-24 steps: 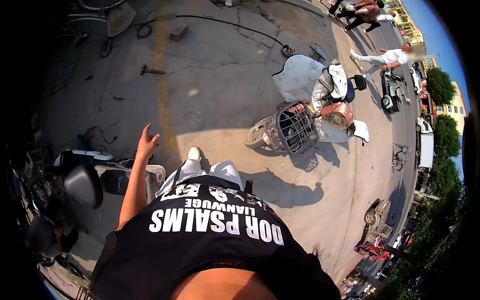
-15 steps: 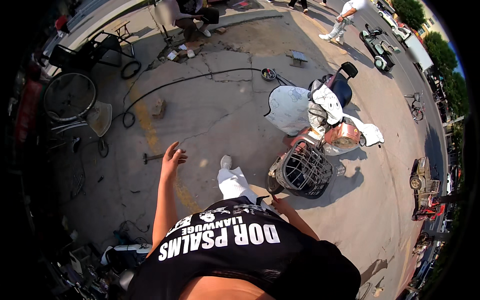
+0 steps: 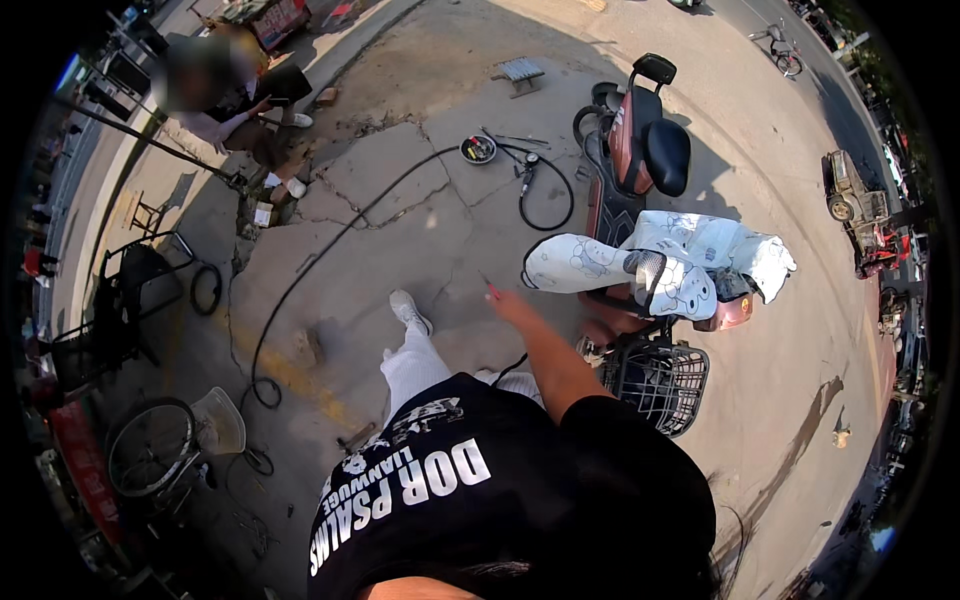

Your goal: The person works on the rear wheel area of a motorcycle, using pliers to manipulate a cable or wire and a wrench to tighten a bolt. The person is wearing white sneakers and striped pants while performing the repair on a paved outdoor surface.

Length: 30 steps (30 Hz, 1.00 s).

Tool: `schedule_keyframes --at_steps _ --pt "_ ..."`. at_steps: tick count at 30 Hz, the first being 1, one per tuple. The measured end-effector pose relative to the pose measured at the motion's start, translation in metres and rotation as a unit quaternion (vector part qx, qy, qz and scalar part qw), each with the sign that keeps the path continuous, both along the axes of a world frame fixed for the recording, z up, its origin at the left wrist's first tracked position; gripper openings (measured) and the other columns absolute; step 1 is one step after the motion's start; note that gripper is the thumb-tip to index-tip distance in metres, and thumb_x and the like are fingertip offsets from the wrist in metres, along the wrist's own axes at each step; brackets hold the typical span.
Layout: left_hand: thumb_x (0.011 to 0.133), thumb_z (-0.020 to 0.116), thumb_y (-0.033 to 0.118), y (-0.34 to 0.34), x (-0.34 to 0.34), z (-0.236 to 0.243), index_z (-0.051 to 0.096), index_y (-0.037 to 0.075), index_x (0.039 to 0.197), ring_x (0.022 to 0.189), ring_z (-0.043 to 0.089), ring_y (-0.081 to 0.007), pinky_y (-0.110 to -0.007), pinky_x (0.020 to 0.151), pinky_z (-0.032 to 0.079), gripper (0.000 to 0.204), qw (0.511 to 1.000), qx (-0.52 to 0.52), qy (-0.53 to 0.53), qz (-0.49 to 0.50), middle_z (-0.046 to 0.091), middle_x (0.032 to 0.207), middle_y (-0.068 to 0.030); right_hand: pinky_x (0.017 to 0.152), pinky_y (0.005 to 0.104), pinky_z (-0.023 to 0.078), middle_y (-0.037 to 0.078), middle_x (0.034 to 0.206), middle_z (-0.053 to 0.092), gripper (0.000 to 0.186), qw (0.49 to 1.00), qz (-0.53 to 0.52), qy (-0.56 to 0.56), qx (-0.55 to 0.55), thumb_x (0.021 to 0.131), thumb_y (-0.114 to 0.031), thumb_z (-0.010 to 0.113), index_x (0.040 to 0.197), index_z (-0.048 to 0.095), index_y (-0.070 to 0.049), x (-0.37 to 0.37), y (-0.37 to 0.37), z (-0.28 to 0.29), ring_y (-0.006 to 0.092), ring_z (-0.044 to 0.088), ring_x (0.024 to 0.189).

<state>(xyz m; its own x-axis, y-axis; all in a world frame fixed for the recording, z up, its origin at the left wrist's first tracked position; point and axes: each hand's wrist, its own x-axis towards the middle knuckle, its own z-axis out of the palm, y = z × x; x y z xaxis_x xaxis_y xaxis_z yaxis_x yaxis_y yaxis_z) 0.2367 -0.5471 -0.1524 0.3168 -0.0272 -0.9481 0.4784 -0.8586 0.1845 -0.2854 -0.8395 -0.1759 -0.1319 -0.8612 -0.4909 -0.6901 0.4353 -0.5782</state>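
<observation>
My right hand [image 3: 512,308] reaches forward over the pavement, closed around a slim tool [image 3: 493,290] with a red part and a thin tip. Its exact kind is too small to make out. To the right of that hand stands a red electric scooter [image 3: 622,150] with a black seat, a white patterned cover [image 3: 690,250] over its front and a black wire basket [image 3: 690,385]. My left hand is out of sight. A short dark curved strip [image 3: 510,369] shows beside my legs; what it belongs to is hidden.
Ahead lie a round bowl of small parts [image 3: 478,149], an inflator gauge with hose [image 3: 530,165] and a small stool [image 3: 521,75]. A long black hose [image 3: 330,250] crosses the pavement. At left are a bicycle wheel [image 3: 150,405], a black chair [image 3: 150,275] and a seated person [image 3: 235,120].
My view has turned and moved forward along the scooter. My right hand has gone from beside the basket to ahead of me. My left hand has left the view.
</observation>
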Motion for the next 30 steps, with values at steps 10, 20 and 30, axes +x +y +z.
schedule_keyframes --at_steps 10,20,30 --pt "0.091 0.049 0.031 -0.473 0.125 -0.033 0.052 0.002 0.109 0.097 0.058 -0.0264 -0.037 0.079 0.048 0.035 0.988 -0.106 -0.056 -0.095 0.059 0.105 -0.0147 0.077 0.0482 0.046 0.027 0.088 0.063 0.059 0.990 -0.066 0.040 0.119 0.086 -0.051 0.047 0.094 0.063 0.005 -0.024 -0.117 -0.041 0.0423 0.059 0.087" --pt "0.093 0.052 0.019 -0.989 -0.118 0.151 0.048 0.003 0.121 0.087 0.061 -0.0178 -0.029 0.073 0.050 0.033 0.788 -0.537 0.037 -0.298 0.061 0.100 -0.0103 0.049 0.0340 0.046 0.011 0.066 0.060 0.048 0.913 -0.321 -0.126 0.219 0.086 -0.042 0.054 0.085 0.064 0.005 -0.070 -0.215 -0.083 0.0217 0.059 0.054" --pt "0.090 0.053 0.020 -1.049 -0.111 -0.018 0.045 0.007 0.127 0.090 0.060 -0.0206 -0.033 0.074 0.050 0.040 0.939 -0.035 0.054 -0.337 0.059 0.104 -0.0117 0.055 0.0410 0.046 0.018 0.071 0.062 0.051 0.905 -0.378 -0.031 0.195 0.083 -0.045 0.055 0.086 0.064 0.005 -0.116 -0.396 -0.067 0.0300 0.062 0.062"
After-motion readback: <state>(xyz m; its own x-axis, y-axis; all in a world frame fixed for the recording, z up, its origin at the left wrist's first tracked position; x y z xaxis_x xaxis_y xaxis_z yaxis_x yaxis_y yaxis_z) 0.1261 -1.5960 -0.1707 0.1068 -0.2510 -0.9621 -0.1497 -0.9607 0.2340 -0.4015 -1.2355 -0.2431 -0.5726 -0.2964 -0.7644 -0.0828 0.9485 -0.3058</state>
